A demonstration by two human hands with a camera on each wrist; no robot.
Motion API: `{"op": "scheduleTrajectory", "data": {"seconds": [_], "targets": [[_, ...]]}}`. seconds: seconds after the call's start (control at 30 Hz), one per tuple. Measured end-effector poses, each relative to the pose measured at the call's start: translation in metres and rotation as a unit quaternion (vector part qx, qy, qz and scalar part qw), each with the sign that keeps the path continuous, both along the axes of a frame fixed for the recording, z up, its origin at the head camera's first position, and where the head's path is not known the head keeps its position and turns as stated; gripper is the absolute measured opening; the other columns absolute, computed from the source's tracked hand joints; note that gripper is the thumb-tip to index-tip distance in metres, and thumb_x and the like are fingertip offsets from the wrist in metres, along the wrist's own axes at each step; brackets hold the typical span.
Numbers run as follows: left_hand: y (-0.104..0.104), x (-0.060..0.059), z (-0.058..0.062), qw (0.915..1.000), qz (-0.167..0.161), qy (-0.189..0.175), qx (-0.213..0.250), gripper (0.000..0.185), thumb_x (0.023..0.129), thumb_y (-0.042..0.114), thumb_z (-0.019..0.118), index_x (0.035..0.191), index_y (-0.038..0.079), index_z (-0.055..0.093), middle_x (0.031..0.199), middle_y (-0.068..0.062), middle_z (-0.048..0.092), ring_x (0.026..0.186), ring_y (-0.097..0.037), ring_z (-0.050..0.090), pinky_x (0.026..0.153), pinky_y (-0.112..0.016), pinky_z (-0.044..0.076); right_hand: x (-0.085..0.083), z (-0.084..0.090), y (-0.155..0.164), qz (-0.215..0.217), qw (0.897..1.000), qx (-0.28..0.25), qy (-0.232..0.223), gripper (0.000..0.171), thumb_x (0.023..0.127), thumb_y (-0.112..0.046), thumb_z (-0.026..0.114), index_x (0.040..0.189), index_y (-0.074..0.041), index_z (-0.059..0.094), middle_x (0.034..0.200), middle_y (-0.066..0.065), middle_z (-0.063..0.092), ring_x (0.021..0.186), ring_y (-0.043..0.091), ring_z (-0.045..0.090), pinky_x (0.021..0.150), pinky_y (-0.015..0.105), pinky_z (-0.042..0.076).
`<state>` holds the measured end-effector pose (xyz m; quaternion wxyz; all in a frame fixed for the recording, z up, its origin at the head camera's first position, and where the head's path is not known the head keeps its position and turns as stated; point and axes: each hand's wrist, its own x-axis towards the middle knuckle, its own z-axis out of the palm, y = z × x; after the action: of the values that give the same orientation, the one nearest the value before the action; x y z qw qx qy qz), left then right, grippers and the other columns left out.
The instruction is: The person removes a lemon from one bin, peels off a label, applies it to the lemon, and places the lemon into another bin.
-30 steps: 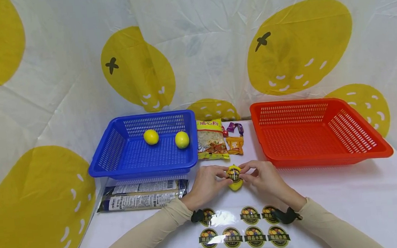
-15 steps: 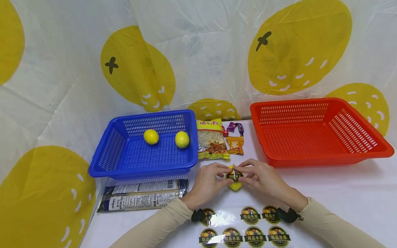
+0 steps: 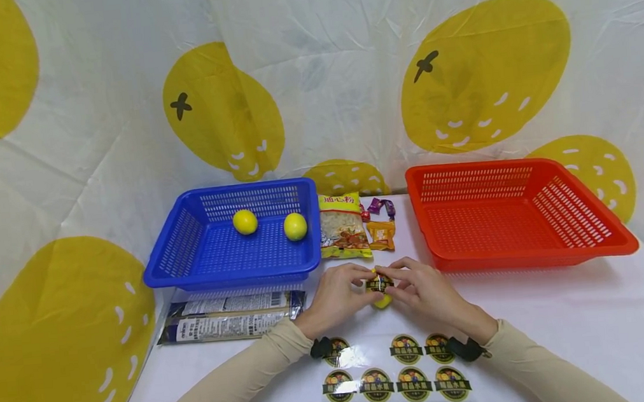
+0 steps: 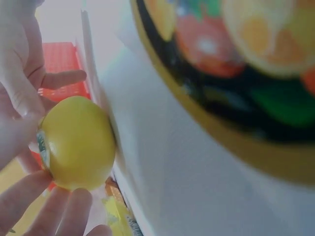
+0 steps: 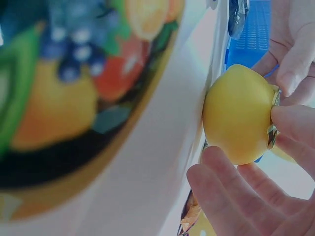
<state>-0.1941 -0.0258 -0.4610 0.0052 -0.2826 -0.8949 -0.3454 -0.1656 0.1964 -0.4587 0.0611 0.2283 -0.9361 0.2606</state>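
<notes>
In the head view a yellow lemon [image 3: 383,303] stands on the white table between both hands, with a round dark fruit-print sticker [image 3: 379,284] on its upper side. My left hand [image 3: 336,295] grips the lemon from the left, thumb and fingertips at the sticker's edge. From the right, my right hand [image 3: 426,289] holds it too, its thumb and forefinger at the sticker. The right wrist view shows the lemon [image 5: 236,115] resting by the table, fingers curled along its side and the sticker [image 5: 272,130] edge-on. Fingertips also surround the lemon [image 4: 78,142] in the left wrist view.
A clear sheet [image 3: 364,352] with several round stickers lies in front of the hands. Behind stand a blue basket [image 3: 231,278] with two lemons [image 3: 245,222] and a red basket [image 3: 534,258]. Between them lie a food bag [image 3: 342,225] and wrapped sweets [image 3: 381,235]; long packets [image 3: 231,317] lie left.
The right fingers have shifted slightly in toward the lemon's top, and the sticker now lies flatter across it. The left hand stays nearly still.
</notes>
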Motion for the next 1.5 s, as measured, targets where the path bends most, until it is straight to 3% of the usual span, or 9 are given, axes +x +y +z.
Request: {"op": "scheduleTrajectory", "data": {"seconds": [0.17,0.37,0.67,0.9,1.2,1.37,1.5], "targets": [[0.0016,0.001,-0.0015,0.9998,0.01,0.009,0.013,0.039,0.081,0.037,0.087,0.115,0.02,0.079,0.115,0.001,0.078,0.087,-0.011,0.075,0.077,-0.017,0.053,0.0002,-0.0014,-0.0002,0.002,1.0,0.0,0.012,0.042,0.09,-0.022,0.079,0.131,-0.024,0.072,0.117,0.006,0.068,0.089,0.018,0.069,0.069,0.027,0.052],[0.0035,0.0025,-0.0022,0.9994,0.021,0.014,0.021,0.035,0.079,0.035,0.089,0.108,0.019,0.081,0.111,0.002,0.079,0.086,-0.012,0.075,0.074,-0.016,0.052,0.0006,-0.001,-0.0002,0.005,1.0,-0.009,0.003,0.041,0.09,-0.021,0.08,0.13,-0.023,0.073,0.116,0.005,0.066,0.084,0.012,0.071,0.07,0.024,0.054],[0.0042,0.0027,-0.0051,0.9992,0.028,0.015,0.025,0.035,0.081,0.038,0.086,0.109,0.019,0.08,0.116,0.003,0.078,0.094,-0.009,0.076,0.078,-0.017,0.054,-0.0002,-0.0017,0.0018,0.0,1.0,-0.02,-0.019,0.043,0.091,-0.021,0.078,0.133,-0.024,0.07,0.119,0.006,0.066,0.085,0.009,0.073,0.074,0.03,0.059],[0.005,0.0023,-0.0063,0.9988,0.032,0.009,0.036,0.019,0.086,0.033,0.082,0.1,0.02,0.083,0.114,0.001,0.078,0.094,-0.01,0.076,0.058,-0.013,0.041,-0.0003,-0.0037,0.004,0.003,0.999,-0.039,-0.023,0.042,0.091,-0.02,0.078,0.133,-0.023,0.07,0.119,0.007,0.068,0.085,0.011,0.074,0.073,0.03,0.059],[0.0054,-0.0002,-0.0067,0.9986,0.026,0.035,0.029,0.015,0.087,0.033,0.082,0.092,0.019,0.084,0.113,0.0,0.079,0.098,-0.012,0.076,0.073,-0.014,0.05,-0.0024,-0.002,0.0052,0.007,0.997,-0.072,-0.009,0.037,0.089,-0.016,0.08,0.125,-0.014,0.075,0.121,0.012,0.075,0.08,0.013,0.078,0.074,0.031,0.063],[0.005,0.0004,-0.0043,0.9985,0.033,0.016,0.039,0.014,0.083,0.033,0.085,0.084,0.019,0.083,0.11,0.001,0.08,0.095,-0.011,0.077,0.076,-0.016,0.053,-0.0027,-0.0035,0.0034,-0.007,0.996,-0.092,-0.009,0.033,0.084,-0.018,0.084,0.116,-0.011,0.078,0.116,0.012,0.077,0.077,0.016,0.077,0.068,0.022,0.06],[0.005,0.0017,-0.004,0.9981,0.04,0.009,0.045,0.014,0.082,0.032,0.086,0.079,0.019,0.082,0.109,0.002,0.08,0.094,-0.011,0.077,0.073,-0.015,0.051,-0.0018,-0.0059,0.0012,-0.025,0.994,-0.104,-0.016,0.032,0.081,-0.017,0.087,0.111,-0.01,0.08,0.114,0.013,0.078,0.074,0.015,0.077,0.065,0.021,0.06]]}}
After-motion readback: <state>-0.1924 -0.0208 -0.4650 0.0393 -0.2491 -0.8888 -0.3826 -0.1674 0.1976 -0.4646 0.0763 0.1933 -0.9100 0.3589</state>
